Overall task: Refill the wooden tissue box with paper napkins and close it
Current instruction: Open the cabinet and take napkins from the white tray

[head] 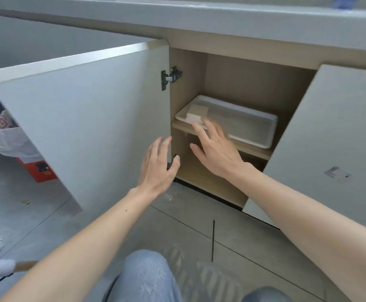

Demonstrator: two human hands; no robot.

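1. A person crouches before an open cupboard (232, 88) under a grey surface (221, 18), both bare hands stretched toward its shelf (254, 150); the left door (79, 118) stands swung wide, the right door (334, 136) is partly open.
2. On the shelf lies a white tray (260, 136), and at its near-left corner sits a pale stack of napkins (196, 113), the only task item in view. No wooden tissue box shows anywhere.
3. The right hand (216, 149) is spread wide and empty, fingers reaching over the tray's front rim, just beside the stack; motion blur makes it unclear whether a fingertip touches it.
4. The left hand (159, 166) is also open and holds nothing, hovering near the lower hinge (170, 164) at the edge of the left door.
5. The step in hand looks like fetching the refill: nothing appears to be picked up yet.
6. The next move likely calls for closing the right hand around the whole stack, thumb under and fingers over, then lifting it clear of the tray's rim without fanning the sheets.
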